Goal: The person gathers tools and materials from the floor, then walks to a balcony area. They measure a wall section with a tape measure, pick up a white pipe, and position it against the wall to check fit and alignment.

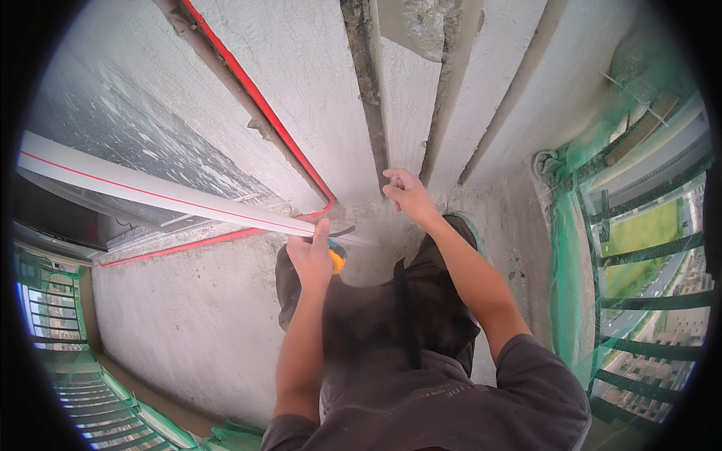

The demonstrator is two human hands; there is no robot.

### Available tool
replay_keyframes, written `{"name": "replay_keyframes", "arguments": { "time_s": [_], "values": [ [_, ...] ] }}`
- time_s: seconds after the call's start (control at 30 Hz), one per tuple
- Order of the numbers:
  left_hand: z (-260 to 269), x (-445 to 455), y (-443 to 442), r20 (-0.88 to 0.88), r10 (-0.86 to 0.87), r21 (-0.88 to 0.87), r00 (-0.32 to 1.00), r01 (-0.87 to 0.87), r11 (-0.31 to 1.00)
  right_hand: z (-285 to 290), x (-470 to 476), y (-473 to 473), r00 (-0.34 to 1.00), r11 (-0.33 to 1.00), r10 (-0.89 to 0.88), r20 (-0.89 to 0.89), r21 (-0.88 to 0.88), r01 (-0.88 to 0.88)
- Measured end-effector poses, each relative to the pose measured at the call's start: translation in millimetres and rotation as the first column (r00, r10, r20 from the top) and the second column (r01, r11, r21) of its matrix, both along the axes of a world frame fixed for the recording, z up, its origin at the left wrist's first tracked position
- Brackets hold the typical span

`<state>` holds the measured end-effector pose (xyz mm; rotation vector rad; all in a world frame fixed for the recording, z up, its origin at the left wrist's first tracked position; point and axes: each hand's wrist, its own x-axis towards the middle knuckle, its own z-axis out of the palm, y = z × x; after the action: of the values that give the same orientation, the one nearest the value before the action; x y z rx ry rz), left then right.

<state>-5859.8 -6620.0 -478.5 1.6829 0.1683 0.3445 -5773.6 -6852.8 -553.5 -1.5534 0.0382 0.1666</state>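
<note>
A long white plastic pipe with a red stripe (169,193) runs from the far left to the middle. My left hand (311,256) grips it near its right end, thumb on top. Beside that hand a yellow and teal tool (338,258), perhaps a tape measure, shows partly; whether the hand holds it too I cannot tell. A short dark strip (342,231) sticks out by the thumb. My right hand (407,194) is raised near the foot of the wall grooves, fingers curled, and whether it pinches something small cannot be made out.
A red pipe (265,113) lies in a wall groove and bends along the floor edge. More chased grooves (375,129) run down the white wall. Green netting (564,270) and railings (654,301) border the right side, and railings (101,400) curve round the lower left. Bare concrete floor (186,321) lies left.
</note>
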Motion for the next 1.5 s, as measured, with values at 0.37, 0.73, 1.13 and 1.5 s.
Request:
{"name": "replay_keyframes", "arguments": {
  "time_s": [0.37, 0.73, 1.13, 1.5],
  "values": [
    [-0.7, 3.0, -4.3, 0.039, -0.015, 0.082, 0.999, 0.012, 0.997, -156.0, -54.5, -29.5, 0.927, 0.733, 0.37, -0.063, -0.593, -0.333],
    [-3.2, 1.8, -28.5, 0.026, -0.097, 0.088, 0.995, 0.095, 0.992, -136.3, -47.4, -35.6, 0.901, 0.861, 0.285, -0.327, -0.325, -0.391],
    [31.0, 48.3, -64.1, -0.043, -0.28, 0.107, 0.959, 0.283, 0.953, -131.2, -68.7, -45.6, 0.958, 0.851, 0.232, -0.168, -0.442, -0.284],
    [47.1, 125.1, -88.7, 0.071, -0.338, 0.117, 0.938, 0.329, 0.937, -132.0, -71.7, -55.3, 0.991, 0.962, 0.037, -0.128, -0.264, -0.07]
  ]
}}
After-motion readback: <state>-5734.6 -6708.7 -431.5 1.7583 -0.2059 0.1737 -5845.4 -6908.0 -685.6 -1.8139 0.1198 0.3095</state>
